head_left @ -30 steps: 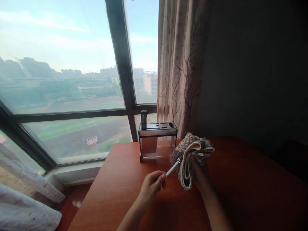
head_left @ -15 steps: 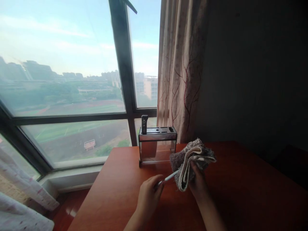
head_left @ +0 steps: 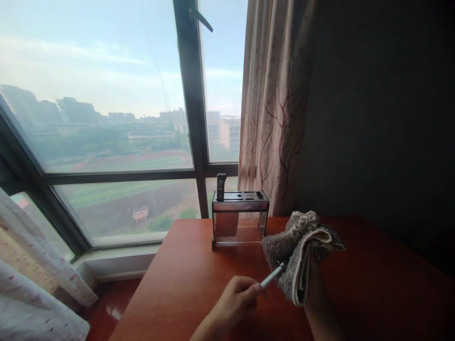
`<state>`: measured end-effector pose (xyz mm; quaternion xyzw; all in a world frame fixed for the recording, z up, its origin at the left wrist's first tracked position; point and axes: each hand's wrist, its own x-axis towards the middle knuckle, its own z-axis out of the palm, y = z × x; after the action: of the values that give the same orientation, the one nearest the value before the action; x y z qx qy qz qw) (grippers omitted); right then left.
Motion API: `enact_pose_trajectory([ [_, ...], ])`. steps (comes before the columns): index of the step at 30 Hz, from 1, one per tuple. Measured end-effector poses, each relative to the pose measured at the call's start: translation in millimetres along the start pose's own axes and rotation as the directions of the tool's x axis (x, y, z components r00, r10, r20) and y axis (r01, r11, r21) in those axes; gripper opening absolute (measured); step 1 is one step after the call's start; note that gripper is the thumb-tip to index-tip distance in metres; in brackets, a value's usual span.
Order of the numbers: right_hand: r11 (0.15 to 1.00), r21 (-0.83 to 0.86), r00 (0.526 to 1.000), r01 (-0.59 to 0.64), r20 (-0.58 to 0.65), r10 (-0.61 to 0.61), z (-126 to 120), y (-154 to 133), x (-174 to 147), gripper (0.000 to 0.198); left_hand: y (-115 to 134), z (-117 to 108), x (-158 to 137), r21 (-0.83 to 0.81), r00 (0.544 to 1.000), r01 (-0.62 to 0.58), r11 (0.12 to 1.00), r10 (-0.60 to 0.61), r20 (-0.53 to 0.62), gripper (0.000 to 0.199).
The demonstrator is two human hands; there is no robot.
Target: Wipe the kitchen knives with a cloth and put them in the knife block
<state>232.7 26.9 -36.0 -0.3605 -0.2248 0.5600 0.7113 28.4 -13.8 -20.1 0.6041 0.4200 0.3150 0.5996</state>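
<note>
My left hand [head_left: 235,299] pinches the end of a thin white-handled utensil [head_left: 270,276], low and centre over the red-brown table [head_left: 185,284]. The utensil's other end is buried in a folded grey-brown cloth [head_left: 302,251], so I cannot see what kind of tool it is. My right hand [head_left: 314,284] grips that cloth from behind and below and is mostly hidden by it. Behind the cloth, at the table's far edge, stands a clear knife holder [head_left: 240,219] with a metal slotted top and one dark knife handle [head_left: 221,186] sticking up at its left end.
A large window [head_left: 106,118] with a dark frame fills the left. A patterned curtain [head_left: 273,109] hangs behind the holder, next to a dark wall [head_left: 384,118]. A white spotted fabric [head_left: 31,293] lies at the lower left beside the table's left edge.
The view has shifted, so everything sits lower and further right. Both hands have stayed together; the utensil slid in and out of the cloth, which stays wrapped on its end.
</note>
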Motion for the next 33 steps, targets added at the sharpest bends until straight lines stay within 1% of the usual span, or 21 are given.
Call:
enact_pose_trajectory([
  [1, 0.998, 0.009, 0.998, -0.059, 0.024, 0.059, -2.0, -1.1, -0.4, 0.054, -0.1, 0.6, -0.6, -0.089, 0.994, 0.071, 0.994, -0.063, 0.086, 0.054],
  [2, 0.994, 0.017, 0.993, -0.112, 0.045, 0.111, -3.5, -2.2, -0.7, 0.056, -0.5, 0.9, -1.2, -0.14, 0.983, 0.121, 0.983, -0.099, 0.158, 0.056],
  [3, 0.99, 0.021, 0.989, -0.138, 0.061, 0.136, -4.4, -3.1, -0.9, 0.056, -1.2, 1.0, -1.6, -0.16, 0.972, 0.149, 0.976, -0.115, 0.205, 0.056],
  [4, 0.991, 0.024, 0.989, -0.133, 0.062, 0.131, -4.7, -3.8, -0.8, 0.054, -2.4, 0.9, -1.4, -0.16, 0.969, 0.155, 0.975, -0.119, 0.216, 0.056],
  [5, 0.992, 0.032, 0.991, -0.122, 0.05, 0.12, -4.5, -4.4, -0.3, 0.051, -4.2, 0.8, -0.7, -0.147, 0.975, 0.143, 0.979, -0.113, 0.193, 0.055],
  [6, 0.993, 0.046, 0.994, -0.109, 0.024, 0.108, -3.7, -4.7, 0.4, 0.048, -6.3, 0.7, 0.5, -0.125, 0.985, 0.117, 0.985, -0.099, 0.143, 0.054],
  [8, 0.994, 0.071, 0.996, -0.078, -0.038, 0.081, -0.5, -5.3, 2.4, 0.042, -10.3, -0.2, 3.6, -0.041, 0.999, 0.043, 0.998, -0.043, 0.012, 0.052],
  [10, 0.997, 0.069, 0.995, -0.027, -0.096, 0.034, 4.3, -5.8, 4.1, 0.039, -11.9, -2.0, 5.3, 0.119, 0.994, -0.041, 0.992, 0.053, -0.093, 0.048],
  [11, 0.998, 0.058, 0.994, 0.006, -0.112, 0.0, 7.1, -5.9, 4.7, 0.04, -11.2, -3.1, 5.2, 0.227, 0.987, -0.077, 0.971, 0.107, -0.123, 0.046],
  [13, 0.997, 0.025, 0.987, 0.074, -0.144, -0.069, 12.3, -5.2, 5.6, 0.045, -7.6, -5.0, 3.1, 0.473, 0.96, -0.129, 0.872, 0.228, -0.16, 0.043],
  [14, 0.995, 0.006, 0.981, 0.104, -0.168, -0.101, 14.6, -4.2, 6.0, 0.049, -5.3, -5.7, 1.7, 0.588, 0.94, -0.136, 0.797, 0.291, -0.177, 0.041],
  [16, 0.989, -0.035, 0.962, 0.143, -0.229, -0.147, 17.9, -0.6, 6.8, 0.054, -1.4, -6.4, -0.8, 0.773, 0.887, -0.106, 0.625, 0.41, -0.211, 0.033],
  [18, 0.987, -0.063, 0.944, 0.145, -0.291, -0.157, 20.2, 4.0, 7.5, 0.056, 0.6, -7.0, -2.2, 0.885, 0.825, -0.041, 0.463, 0.515, -0.231, 0.026],
  [19, 0.989, -0.067, 0.937, 0.132, -0.317, -0.147, 21.0, 6.2, 7.7, 0.056, 0.9, -7.6, -2.6, 0.916, 0.798, -0.011, 0.402, 0.555, -0.234, 0.024],
  [20, 0.991, -0.063, 0.933, 0.117, -0.334, -0.132, 21.6, 7.8, 7.7, 0.058, 1.0, -8.5, -3.1, 0.933, 0.779, 0.004, 0.359, 0.584, -0.228, 0.023],
  [21, 0.993, -0.052, 0.933, 0.102, -0.342, -0.113, 22.1, 8.9, 7.5, 0.059, 1.1, -9.6, -3.6, 0.942, 0.768, 0.008, 0.337, 0.601, -0.221, 0.022],
  [23, 0.997, -0.021, 0.939, 0.076, -0.336, -0.079, 22.2, 9.0, 6.8, 0.06, 1.6, -12.3, -5.2, 0.944, 0.767, -0.002, 0.331, 0.606, -0.211, 0.021],
  [25, 0.998, 0.004, 0.945, 0.061, -0.323, -0.057, 21.1, 7.0, 6.3, 0.057, 2.5, -15.2, -6.9, 0.941, 0.785, -0.022, 0.338, 0.589, -0.193, 0.021],
  [28, 0.997, 0.03, 0.955, 0.071, -0.291, -0.06, 18.8, 3.4, 6.5, 0.053, 3.4, -18.7, -8.1, 0.934, 0.809, -0.048, 0.354, 0.562, -0.171, 0.023],
  [30, 0.995, 0.06, 0.968, 0.085, -0.242, -0.068, 17.7, 1.3, 6.8, 0.053, 3.2, -20.2, -7.8, 0.917, 0.822, -0.068, 0.392, 0.543, -0.171, 0.024],
  [33, 0.991, 0.109, 0.982, 0.077, -0.179, -0.056, 16.3, -2.1, 7.0, 0.049, 2.5, -20.3, -6.5, 0.875, 0.842, -0.087, 0.477, 0.505, -0.191, 0.027],
])
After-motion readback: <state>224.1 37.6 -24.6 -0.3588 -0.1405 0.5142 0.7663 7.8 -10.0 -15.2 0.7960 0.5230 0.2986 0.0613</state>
